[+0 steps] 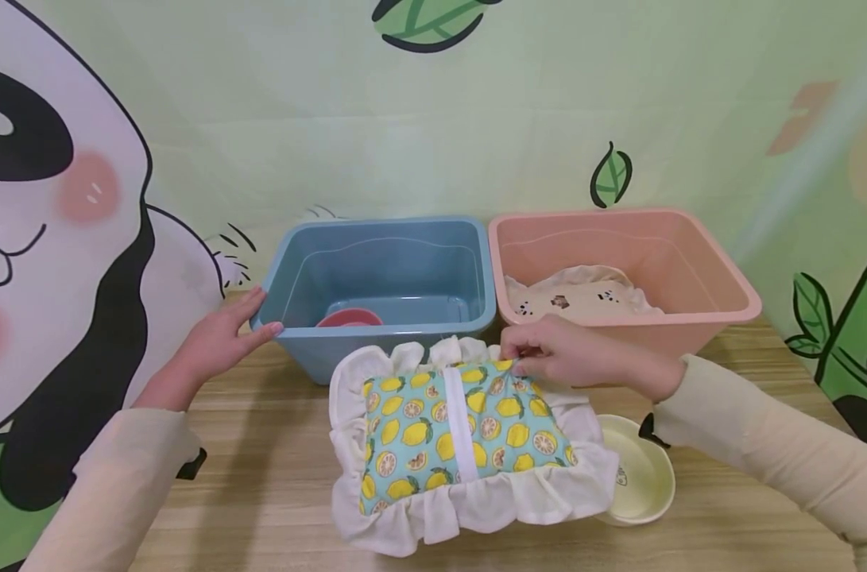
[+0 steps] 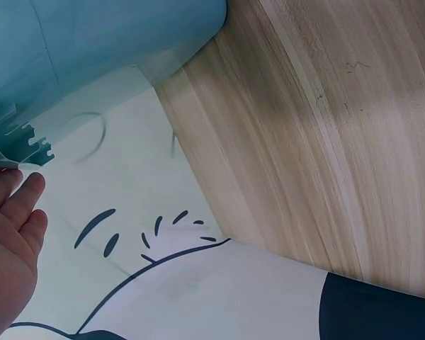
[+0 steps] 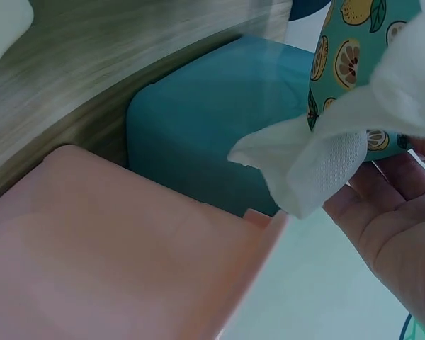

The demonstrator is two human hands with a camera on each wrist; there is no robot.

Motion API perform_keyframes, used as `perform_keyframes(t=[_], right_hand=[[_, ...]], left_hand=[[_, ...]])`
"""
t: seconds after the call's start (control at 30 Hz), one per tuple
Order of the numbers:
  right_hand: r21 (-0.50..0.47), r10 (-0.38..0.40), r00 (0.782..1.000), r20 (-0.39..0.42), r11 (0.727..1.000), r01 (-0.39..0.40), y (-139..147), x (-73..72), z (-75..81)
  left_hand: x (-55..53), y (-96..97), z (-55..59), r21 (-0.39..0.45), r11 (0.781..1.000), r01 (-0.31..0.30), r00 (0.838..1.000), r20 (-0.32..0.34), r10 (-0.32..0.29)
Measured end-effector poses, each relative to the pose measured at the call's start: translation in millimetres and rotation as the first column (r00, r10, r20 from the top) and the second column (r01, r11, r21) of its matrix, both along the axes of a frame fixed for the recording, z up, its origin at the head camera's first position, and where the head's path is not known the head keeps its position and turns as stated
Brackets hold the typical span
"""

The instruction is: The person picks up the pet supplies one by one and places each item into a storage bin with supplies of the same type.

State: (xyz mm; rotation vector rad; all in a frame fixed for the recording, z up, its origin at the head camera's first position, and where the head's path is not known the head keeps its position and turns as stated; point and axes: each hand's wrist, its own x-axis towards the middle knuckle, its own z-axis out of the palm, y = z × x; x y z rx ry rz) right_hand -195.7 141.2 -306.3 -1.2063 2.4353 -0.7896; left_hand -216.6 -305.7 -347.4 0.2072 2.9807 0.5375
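My right hand pinches the upper edge of a small cushion with a lemon print, a white band down its middle and a white ruffle all round. The cushion hangs tilted in front of the two bins; in the right wrist view its ruffle overlaps the blue bin. At the left front corner of the blue bin, my left hand touches the rim with fingers fairly straight and thumb apart. The left wrist view shows the fingertips right at the rim's lip.
A pink bin stands right beside the blue one, with a cream ruffled cloth item inside. Part of a red round dish shows in the blue bin. A pale yellow bowl sits on the wooden table, partly behind the cushion.
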Motion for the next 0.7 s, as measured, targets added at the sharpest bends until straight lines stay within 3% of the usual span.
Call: perform_keyframes(t=[0.23, 0.53, 0.7], right_hand=[[-0.013, 0.005, 0.998, -0.069, 1.0, -0.006, 1, 1.2, 11.5], [0.011, -0.068, 0.998, -0.004, 0.998, 0.068, 7, 2.3, 30.0], [0.006, -0.078, 0.994, -0.074, 0.997, 0.079, 8, -0.3, 37.3]], left_hand=[[0.1, 0.5, -0.6, 0.007, 1.0, -0.005, 1.0, 0.005, 0.005], [0.2, 2.1, 1.4, 0.006, 1.0, -0.007, 1.0, 0.011, 0.006], [0.5, 2.2, 1.8, 0.009, 1.0, -0.007, 1.0, 0.013, 0.007]])
